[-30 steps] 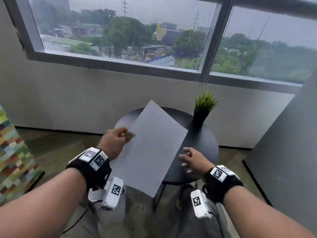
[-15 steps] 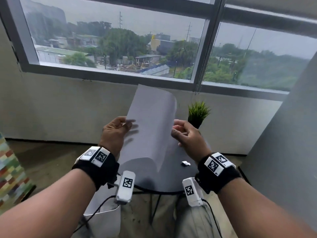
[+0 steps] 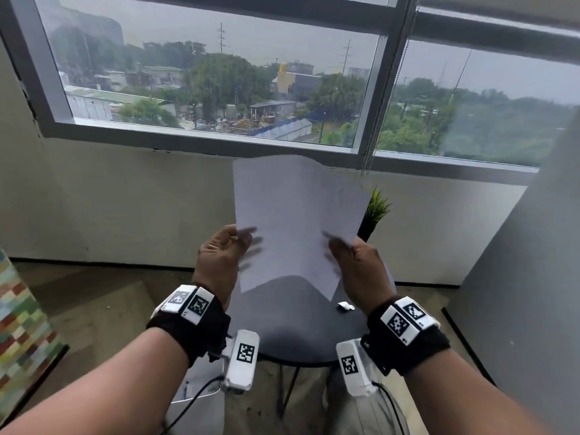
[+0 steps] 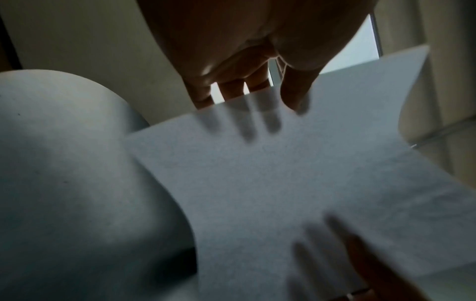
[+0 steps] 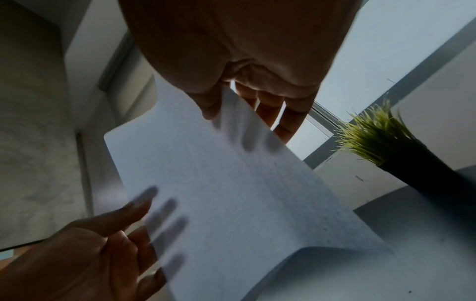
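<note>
A blank white sheet of paper [image 3: 295, 215] stands nearly upright above a small round dark table [image 3: 298, 328]. My left hand [image 3: 233, 246] pinches its left edge, thumb in front and fingers behind, their shadows showing through the paper [image 4: 270, 173]. My right hand [image 3: 342, 249] pinches the right edge the same way, with the thumb on the near face of the paper [image 5: 231, 183]. The top of the sheet curls slightly away from me. Its bottom edge hangs just over the tabletop.
A small green plant in a dark pot [image 3: 373, 215] stands on the table behind the sheet's right edge. A tiny white scrap [image 3: 345, 306] lies on the table near my right wrist. A wide window [image 3: 219, 89] fills the wall ahead; a grey panel [image 3: 533, 277] stands at right.
The sheet has gone from lying slanted over the table, held by my left hand alone, to standing upright between both hands. My right hand rose and took its right edge.
</note>
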A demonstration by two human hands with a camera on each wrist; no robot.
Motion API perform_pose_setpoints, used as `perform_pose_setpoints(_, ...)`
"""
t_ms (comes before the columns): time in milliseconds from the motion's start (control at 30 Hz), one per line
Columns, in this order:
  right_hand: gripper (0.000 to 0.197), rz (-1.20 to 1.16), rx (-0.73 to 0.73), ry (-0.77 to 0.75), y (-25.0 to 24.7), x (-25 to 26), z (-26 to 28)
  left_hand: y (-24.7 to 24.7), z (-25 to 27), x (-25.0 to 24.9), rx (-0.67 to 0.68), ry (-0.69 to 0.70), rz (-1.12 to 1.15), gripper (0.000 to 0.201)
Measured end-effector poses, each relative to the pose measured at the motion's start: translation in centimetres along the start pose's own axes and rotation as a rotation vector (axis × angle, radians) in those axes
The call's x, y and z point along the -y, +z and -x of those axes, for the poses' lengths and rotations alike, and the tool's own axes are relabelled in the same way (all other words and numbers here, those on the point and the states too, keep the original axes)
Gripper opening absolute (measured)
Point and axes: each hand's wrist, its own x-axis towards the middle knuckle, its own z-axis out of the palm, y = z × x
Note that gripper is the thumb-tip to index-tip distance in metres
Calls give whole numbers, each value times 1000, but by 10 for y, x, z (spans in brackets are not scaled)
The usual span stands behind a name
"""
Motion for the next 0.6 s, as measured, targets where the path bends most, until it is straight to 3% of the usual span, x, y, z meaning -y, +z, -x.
perform_pose_setpoints(167, 26, 187, 227, 74, 10, -29, 2, -22, 3, 43, 117, -258, -327, 13)
perform_pose_setpoints(233, 28, 170, 235, 135, 8, -40, -2, -31, -8, 60, 139, -330, -386, 17)
perform_pose_setpoints(367, 48, 13, 258, 179, 1, -58, -16, -47, -38, 78, 100, -319, -562, 32)
perform_pose_setpoints(433, 47, 35, 299, 223, -5, -71, -16, -44, -32, 70, 68, -329, -667, 19)
perform_pose_setpoints(500, 36, 274, 354, 249, -10, -94, -14, -41, -23, 70, 60, -338, -792, 16)
perform_pose_setpoints(600, 39, 798, 479, 203, -11, -130, -3, -48, -10, 89, 92, -332, -1033, 27)
